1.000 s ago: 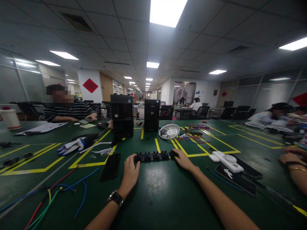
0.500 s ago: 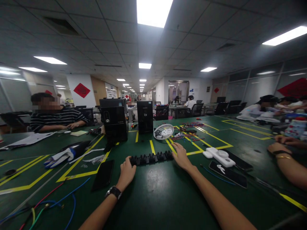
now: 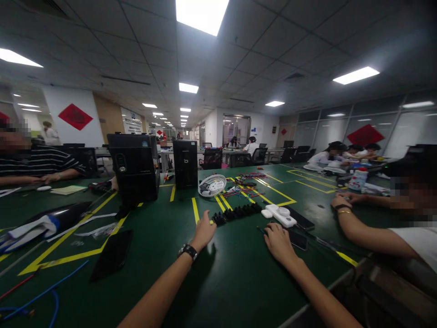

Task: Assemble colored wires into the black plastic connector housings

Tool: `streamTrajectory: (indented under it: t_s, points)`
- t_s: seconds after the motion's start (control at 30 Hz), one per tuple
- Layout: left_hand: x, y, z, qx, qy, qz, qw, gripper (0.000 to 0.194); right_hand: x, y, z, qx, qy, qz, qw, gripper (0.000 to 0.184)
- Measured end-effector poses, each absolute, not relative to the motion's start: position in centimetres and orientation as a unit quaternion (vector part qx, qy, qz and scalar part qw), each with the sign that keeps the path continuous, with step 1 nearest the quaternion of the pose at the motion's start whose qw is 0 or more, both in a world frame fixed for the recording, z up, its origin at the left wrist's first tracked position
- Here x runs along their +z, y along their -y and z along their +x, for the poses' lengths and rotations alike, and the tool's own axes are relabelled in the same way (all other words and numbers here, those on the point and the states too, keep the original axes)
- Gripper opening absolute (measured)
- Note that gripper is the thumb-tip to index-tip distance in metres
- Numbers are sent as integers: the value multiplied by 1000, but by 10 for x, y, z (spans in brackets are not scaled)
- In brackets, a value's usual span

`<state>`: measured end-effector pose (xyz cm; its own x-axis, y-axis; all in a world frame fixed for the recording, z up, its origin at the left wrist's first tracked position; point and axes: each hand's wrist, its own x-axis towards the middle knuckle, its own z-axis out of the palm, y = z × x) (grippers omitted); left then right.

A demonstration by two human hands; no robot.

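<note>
A black strip of several small ribbed blocks lies slanted across the green table, its right end farther away. At its near left end rests my left hand, with the index finger stretched out and the thumb side close to or touching the strip. My right hand is low over the table, fingers apart and reaching down onto a thin blue wire. Most of that wire is hidden under the hand. A dark phone lies just past my right hand, partly covered by it.
Beyond the strip are a white basket, loose coloured wires and two black boxes, one tall. A white charger lies right, a black phone left. A co-worker's arm rests at the right edge.
The view has turned right. The strip has shifted right and away and now lies slanted. My right hand has left its right end and come down at the blue wire.
</note>
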<state>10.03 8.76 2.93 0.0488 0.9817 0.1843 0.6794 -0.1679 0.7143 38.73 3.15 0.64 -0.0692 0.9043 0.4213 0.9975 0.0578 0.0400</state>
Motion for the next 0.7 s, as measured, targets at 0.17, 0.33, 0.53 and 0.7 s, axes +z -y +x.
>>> streamTrajectory:
  t_s: [0.17,0.33,0.53,0.7]
  points:
    - [36,-22,54,322,-527,778,115,48,9,-33,377,-196,748,-619,134,24]
    - [57,54,-60,246,-550,798,-28,34,-10,-67,390,-181,786,-557,198,25]
    - [83,109,-243,124,-839,529,-35,57,5,-78,308,19,834,-488,257,22]
    - [66,124,-305,87,-866,492,-1,60,30,-36,174,119,870,-399,262,24]
